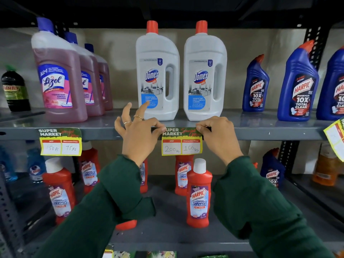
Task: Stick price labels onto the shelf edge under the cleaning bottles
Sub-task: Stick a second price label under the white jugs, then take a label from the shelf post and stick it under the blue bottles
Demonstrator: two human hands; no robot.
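Observation:
A yellow price label (182,144) reading 200 Rs and 160 Rs lies against the grey shelf edge (260,133) below two white Domex bottles (158,71) (204,71). My left hand (138,131) pinches the label's top left corner with thumb and forefinger, its other fingers spread upward. My right hand (216,131) presses the top right corner against the edge. Another label (60,141), reading 150 Rs and 75 Rs, hangs on the edge under the pink Lizol bottles (59,77).
Blue Harpic bottles (297,84) stand at the right of the upper shelf, a dark bottle (15,90) at far left. A third label (336,138) hangs tilted at the right edge. Red Harpic bathroom cleaner bottles (199,194) fill the lower shelf.

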